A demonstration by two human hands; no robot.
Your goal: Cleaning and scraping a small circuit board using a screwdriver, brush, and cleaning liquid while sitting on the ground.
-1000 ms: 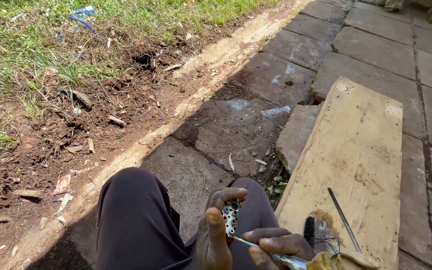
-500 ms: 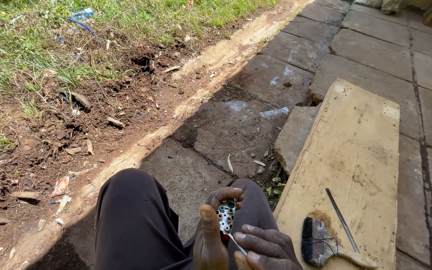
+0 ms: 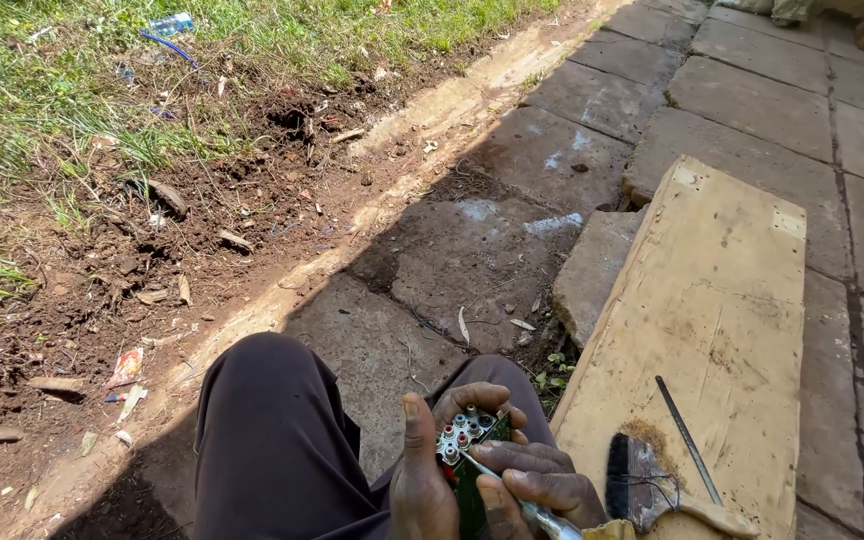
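Observation:
My left hand (image 3: 432,460) holds a small green circuit board (image 3: 467,445) with red and white round parts, thumb up along its left side, fingers curled over its top. My right hand (image 3: 532,485) grips a thin metal tool (image 3: 522,505) whose tip touches the board. Both hands rest over my lap in dark trousers (image 3: 272,440), at the bottom of the view.
A pale wooden plank (image 3: 712,300) lies to my right on stone paving (image 3: 572,130), carrying a paintbrush (image 3: 652,485) and a thin metal rod (image 3: 687,438). Bare soil with litter (image 3: 127,365) and grass (image 3: 82,90) lie to the left, past a concrete kerb.
The view has shifted slightly, showing more of the board and brush. My right hand with the tool has moved in closer to the board; my left hand keeps its hold.

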